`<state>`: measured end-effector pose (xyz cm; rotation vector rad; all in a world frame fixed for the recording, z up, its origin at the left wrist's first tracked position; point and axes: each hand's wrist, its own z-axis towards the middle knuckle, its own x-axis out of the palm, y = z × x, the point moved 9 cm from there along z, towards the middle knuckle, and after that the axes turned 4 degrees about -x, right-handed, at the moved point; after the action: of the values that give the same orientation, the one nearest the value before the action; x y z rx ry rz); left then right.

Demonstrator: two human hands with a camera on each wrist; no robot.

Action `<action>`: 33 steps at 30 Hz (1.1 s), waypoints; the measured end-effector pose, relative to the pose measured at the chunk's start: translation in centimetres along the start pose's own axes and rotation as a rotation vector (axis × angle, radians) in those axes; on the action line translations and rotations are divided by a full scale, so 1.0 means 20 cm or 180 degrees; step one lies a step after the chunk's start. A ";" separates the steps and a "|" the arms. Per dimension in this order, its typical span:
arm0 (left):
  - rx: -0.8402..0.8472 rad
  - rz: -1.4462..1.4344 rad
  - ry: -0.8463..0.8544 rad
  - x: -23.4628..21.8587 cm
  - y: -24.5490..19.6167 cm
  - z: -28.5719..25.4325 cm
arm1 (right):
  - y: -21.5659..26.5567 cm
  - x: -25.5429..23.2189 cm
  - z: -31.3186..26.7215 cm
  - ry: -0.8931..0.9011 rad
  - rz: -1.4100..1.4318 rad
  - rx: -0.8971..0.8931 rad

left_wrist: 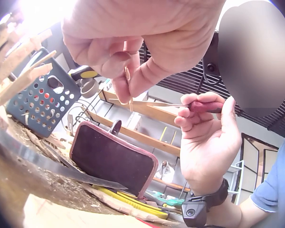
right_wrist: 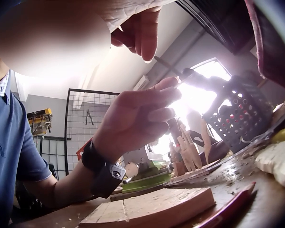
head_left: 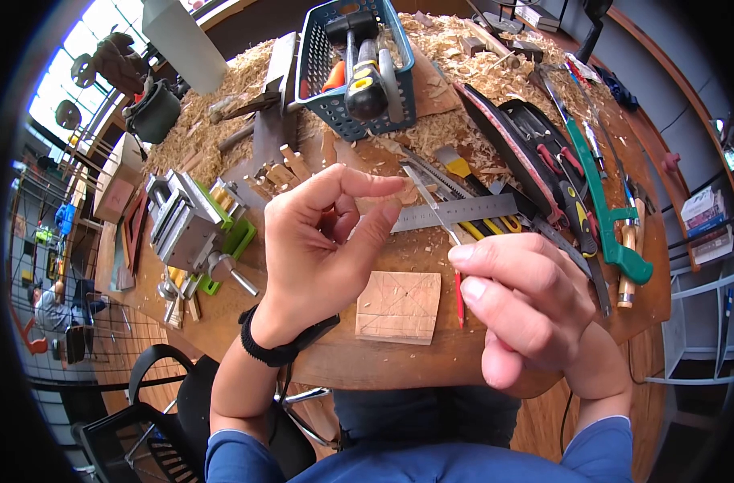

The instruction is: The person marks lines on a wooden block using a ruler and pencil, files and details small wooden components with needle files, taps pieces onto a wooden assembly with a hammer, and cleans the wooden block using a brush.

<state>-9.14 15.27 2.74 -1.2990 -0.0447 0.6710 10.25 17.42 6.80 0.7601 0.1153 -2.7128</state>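
Observation:
Raised over the table, my left hand [head_left: 326, 241] pinches a small, thin pale sliver [left_wrist: 131, 105], apparently wood, between thumb and forefinger. My right hand [head_left: 536, 298] grips a slim tool with a dark red handle [left_wrist: 204, 106]. Its thin metal shaft [head_left: 436, 206] points at the left fingertips, its tip right by the sliver. In the head view the right fingers hide the handle. Below the hands lies a square wooden block [head_left: 399, 310] with pencilled crossing lines. Beside it is a red pencil [head_left: 461, 302].
A metal ruler [head_left: 455, 212] and yellow cutters lie beyond the hands. A blue basket [head_left: 322, 105] of tools stands at the back among wood shavings. To the left sits a vise [head_left: 190, 217]. An open tool case [head_left: 512, 153] and green-handled saw [head_left: 596, 201] lie right.

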 end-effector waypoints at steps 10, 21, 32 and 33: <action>0.0006 -0.0106 0.0041 0.00 0.00 0.00 | -0.01 0.02 -0.01 0.0207 0.0040 0.0174; -0.0019 -0.0093 0.0007 -0.01 0.00 -0.01 | 0.01 0.02 -0.01 0.0185 0.0138 0.0199; -0.0006 -0.0249 0.0014 0.00 0.01 0.00 | -0.02 0.03 0.00 0.0245 0.0077 0.0261; -0.0001 -0.0254 0.0018 0.00 0.01 0.00 | -0.02 0.02 -0.01 0.0210 0.0129 0.0236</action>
<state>-9.25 15.36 2.52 -1.2927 -0.0915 0.5992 9.87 17.61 6.48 0.8641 0.0144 -2.6672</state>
